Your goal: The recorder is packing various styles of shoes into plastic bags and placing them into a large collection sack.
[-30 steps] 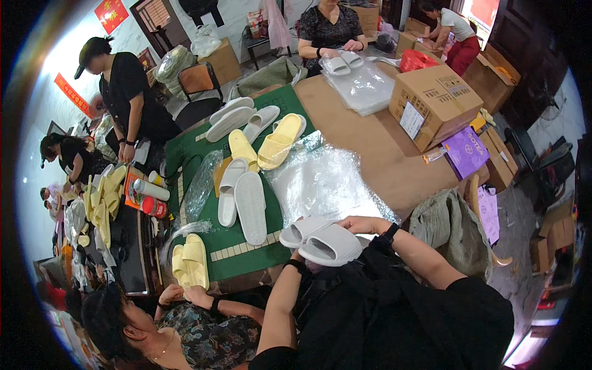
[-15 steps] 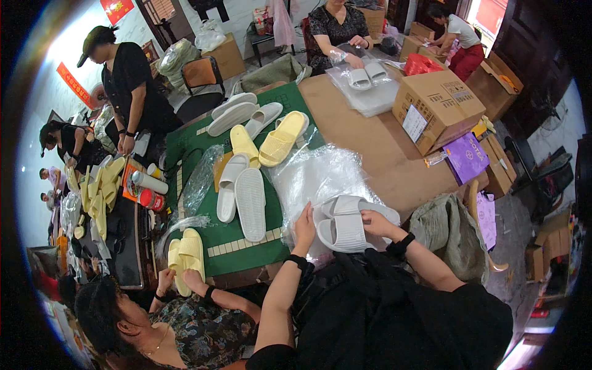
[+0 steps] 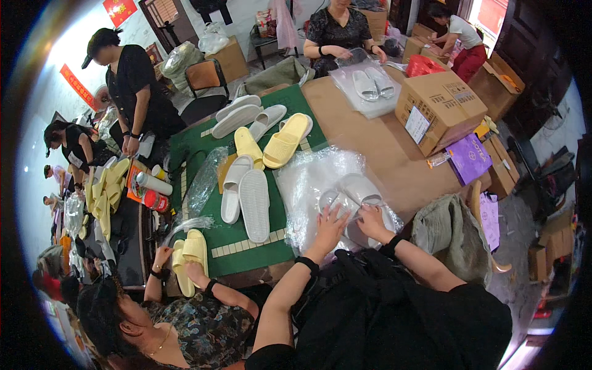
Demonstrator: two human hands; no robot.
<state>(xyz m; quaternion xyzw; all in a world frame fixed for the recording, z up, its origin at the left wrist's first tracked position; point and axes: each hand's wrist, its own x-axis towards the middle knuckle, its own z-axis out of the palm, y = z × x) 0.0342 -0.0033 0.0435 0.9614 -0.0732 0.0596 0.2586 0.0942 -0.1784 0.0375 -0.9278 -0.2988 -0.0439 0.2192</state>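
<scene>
A pair of pale grey slippers (image 3: 359, 189) lies right in front of me on a stack of clear plastic bags (image 3: 311, 176). My left hand (image 3: 331, 228) is open, its fingers spread across the left slipper's strap. On the right slipper, the fingers of my right hand (image 3: 374, 223) are bent and closed at the strap's near edge. Shiny plastic surrounds both slippers; whether they lie inside a bag or only on top I cannot make out.
Grey slippers (image 3: 254, 206) and yellow slippers (image 3: 287, 141) lie on the green mat (image 3: 234, 256). To my left a co-worker handles yellow slippers (image 3: 190, 254); across the table another has bagged slippers (image 3: 374, 84). A cardboard box (image 3: 439, 111) stands at right, a woven sack (image 3: 449, 234) nearer.
The slippers, held up and tilted in both hands before, now lie flat on the plastic bags. My left hand has opened over them. The co-worker across has drawn back from the bagged slippers.
</scene>
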